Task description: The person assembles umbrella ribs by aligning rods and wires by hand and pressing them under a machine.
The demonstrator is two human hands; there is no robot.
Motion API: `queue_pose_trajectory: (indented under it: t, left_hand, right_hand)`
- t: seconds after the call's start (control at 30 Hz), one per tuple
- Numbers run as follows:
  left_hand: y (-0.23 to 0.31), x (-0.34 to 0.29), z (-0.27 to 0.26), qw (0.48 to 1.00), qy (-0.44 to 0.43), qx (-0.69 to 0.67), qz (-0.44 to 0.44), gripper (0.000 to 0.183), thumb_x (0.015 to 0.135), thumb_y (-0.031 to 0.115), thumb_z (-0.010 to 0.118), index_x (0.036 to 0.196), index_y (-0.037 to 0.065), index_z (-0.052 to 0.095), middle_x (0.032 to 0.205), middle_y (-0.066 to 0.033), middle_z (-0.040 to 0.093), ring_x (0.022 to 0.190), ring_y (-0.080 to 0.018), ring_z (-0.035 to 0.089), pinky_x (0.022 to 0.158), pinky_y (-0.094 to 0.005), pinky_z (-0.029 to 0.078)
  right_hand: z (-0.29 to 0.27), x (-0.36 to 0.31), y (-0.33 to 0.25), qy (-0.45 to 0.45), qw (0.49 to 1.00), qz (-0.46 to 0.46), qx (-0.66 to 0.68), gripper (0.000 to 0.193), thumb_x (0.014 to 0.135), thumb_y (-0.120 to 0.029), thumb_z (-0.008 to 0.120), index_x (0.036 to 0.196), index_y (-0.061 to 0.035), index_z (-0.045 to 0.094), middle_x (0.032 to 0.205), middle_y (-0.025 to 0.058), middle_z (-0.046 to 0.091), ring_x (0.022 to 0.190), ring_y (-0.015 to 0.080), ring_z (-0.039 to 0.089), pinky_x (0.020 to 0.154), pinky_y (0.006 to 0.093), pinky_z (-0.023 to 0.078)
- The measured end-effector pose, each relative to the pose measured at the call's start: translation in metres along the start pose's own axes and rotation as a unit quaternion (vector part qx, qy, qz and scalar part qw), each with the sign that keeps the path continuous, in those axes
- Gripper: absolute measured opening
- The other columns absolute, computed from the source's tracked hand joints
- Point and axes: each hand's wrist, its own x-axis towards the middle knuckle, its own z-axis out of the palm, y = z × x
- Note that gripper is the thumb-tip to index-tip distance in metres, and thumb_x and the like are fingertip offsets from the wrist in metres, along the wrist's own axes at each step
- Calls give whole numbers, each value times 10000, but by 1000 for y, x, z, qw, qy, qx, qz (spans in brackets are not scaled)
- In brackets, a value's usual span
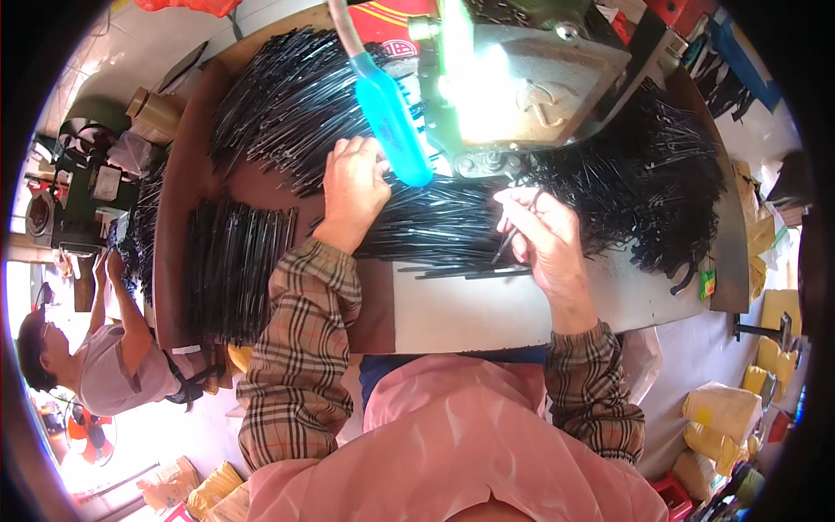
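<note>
My right hand (550,235) is closed in a pinch around a thin black rod (502,250), just below the head of a green metal machine (548,87). Beneath and between both hands lies a layer of similar thin black rods (435,222), mostly pointing sideways. My left hand (352,191) has its fingers curled at the left end of that layer, beside a lever with a blue grip (391,122). What those fingers hold, if anything, is hidden. A bright light glares on the machine's front.
More black rods form a fanned heap (287,104) at the far left and a neat stack (239,270) at the near left. A tangled black pile (661,174) covers the right side. A person (113,348) works at another machine on the left. Yellow sacks (718,418) stand at the right.
</note>
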Motion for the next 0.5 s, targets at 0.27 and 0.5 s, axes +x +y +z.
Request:
queue_pose_trajectory:
  t: [0.27, 0.5]
  left_hand:
    - [86, -5, -8, 955, 51, -287, 60, 137, 826, -28, 647, 958, -19, 683, 807, -31, 634, 709, -98, 564, 648, -222, 455]
    - [83, -23, 10, 861, -58, -464, -197, 223, 802, -28, 680, 1024, -33, 676, 873, -71, 687, 734, -105, 616, 670, -231, 504]
  right_hand:
    - [9, 9, -10, 9, 990, -63, -125, 173, 889, -146, 640, 970, 1, 680, 697, -5, 588, 547, 26, 460, 487, 189, 347]
    - [8, 6, -6, 20, 990, -40, -132, 159, 884, -152, 644, 947, -10, 682, 702, 7, 603, 582, 30, 488, 513, 194, 366]
